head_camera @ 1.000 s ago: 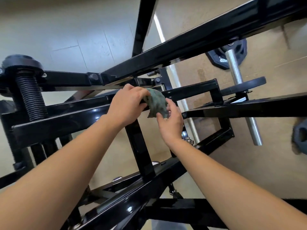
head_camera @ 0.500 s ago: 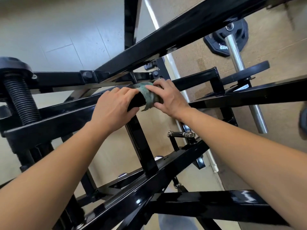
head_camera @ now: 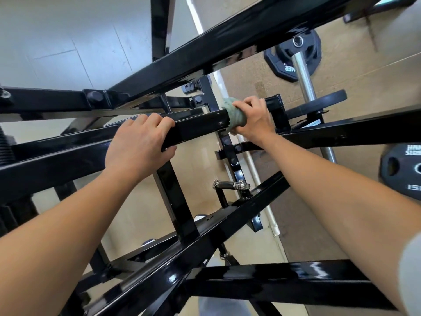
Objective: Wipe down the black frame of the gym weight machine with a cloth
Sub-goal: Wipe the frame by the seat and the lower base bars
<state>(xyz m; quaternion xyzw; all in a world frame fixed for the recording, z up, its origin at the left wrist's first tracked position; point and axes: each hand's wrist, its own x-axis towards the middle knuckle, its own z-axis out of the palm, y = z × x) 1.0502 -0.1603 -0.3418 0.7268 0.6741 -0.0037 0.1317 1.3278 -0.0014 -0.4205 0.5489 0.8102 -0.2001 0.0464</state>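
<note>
**A:** Start at the fingers. What are they doing?

**B:** The right fingers (head_camera: pixel 252 102) curl over the top of the cloth (head_camera: pixel 234 118), clamping it round the bar (head_camera: pixel 200 126). The thumb is hidden underneath. The left fingers (head_camera: pixel 163 123) hook over the same bar further left, thumb below, gripping bare metal.

**A:** Why two hands on one bar?

**B:** My guess is that the left hand (head_camera: pixel 139 147) is a brace, steadying the reach. The right hand (head_camera: pixel 251 120) squeezes the cloth like a sleeve, so every face of the square tube is rubbed in one stroke.

**A:** Where is the cloth in the picture?

**B:** Just right of centre, in the upper half. It is near the bar's right end, close to a short black piece where the bar stops.

**A:** Which way does the bar run?

**B:** Its long axis goes from the left edge at mid-height and rises gently towards the upper right of centre. The cloth wraps across that axis, so a wipe would have to slide along it.

**A:** And further out?

**B:** More of the frame (head_camera: pixel 227 44) crosses above and below as glossy black beams. A plate (head_camera: pixel 280 65) and a chrome peg (head_camera: pixel 303 74) sit at upper right, well apart from both hands.
</note>
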